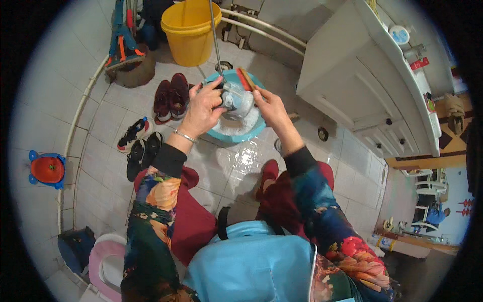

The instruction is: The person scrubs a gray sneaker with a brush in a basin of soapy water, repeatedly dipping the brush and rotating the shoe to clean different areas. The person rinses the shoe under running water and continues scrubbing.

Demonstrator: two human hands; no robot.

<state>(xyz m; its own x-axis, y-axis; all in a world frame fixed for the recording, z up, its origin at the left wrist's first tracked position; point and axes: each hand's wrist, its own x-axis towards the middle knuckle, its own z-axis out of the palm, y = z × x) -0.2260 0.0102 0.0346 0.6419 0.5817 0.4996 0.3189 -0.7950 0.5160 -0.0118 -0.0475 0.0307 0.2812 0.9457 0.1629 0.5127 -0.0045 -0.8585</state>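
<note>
Over a turquoise plastic basin [234, 136] on the tiled floor, my left hand [205, 107] grips a wet, pale grey-blue shoe [234, 99] with foam on it. Its dark edge lies under my fingers. A wooden-handled scrubbing brush [246, 80] with red bristles is in my right hand [271, 107], held at its lower end beside the shoe. Whether the bristles touch the shoe, I cannot tell. White suds [241, 126] fill the visible part of the basin. A thin metal pole [216, 41] slants down behind my left fingers; its lower end is hidden.
Dark red shoes [170, 94] and black shoes [141, 149] stand left of the basin. Behind are a yellow bucket [188, 45] and a mop bucket [137, 71]. A white cabinet [351, 87] stands at right. Wet tiles [245, 158] shine before me. A person [436, 215] is in the far room.
</note>
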